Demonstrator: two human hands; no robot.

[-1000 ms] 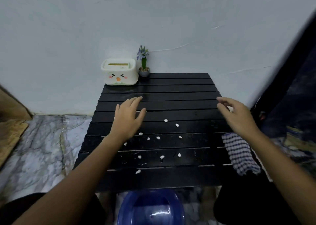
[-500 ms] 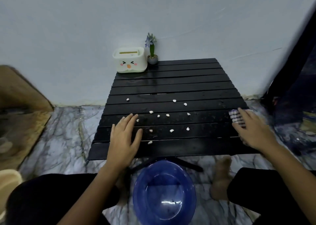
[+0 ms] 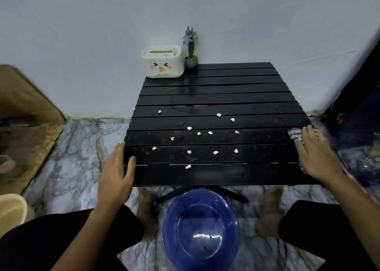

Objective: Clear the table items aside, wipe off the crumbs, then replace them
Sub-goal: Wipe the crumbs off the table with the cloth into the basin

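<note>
Black slatted table (image 3: 216,97) between both hands, blue basin (image 3: 200,229) on the floor nearer than the fingers, left hand (image 3: 115,176) flat at the table's left edge, fingers straight and together, right hand (image 3: 316,155) resting on the checked cloth (image 3: 294,133) at the right edge, fingers loosely spread, tissue box (image 3: 162,61) and potted flower (image 3: 191,48) well beyond the fingertips, white crumbs (image 3: 189,128) scattered between the hands.

Bare forearms, no sleeves behind left hand (image 3: 115,180) or right hand (image 3: 317,157); black trousers (image 3: 61,242); bare feet (image 3: 269,211).
</note>
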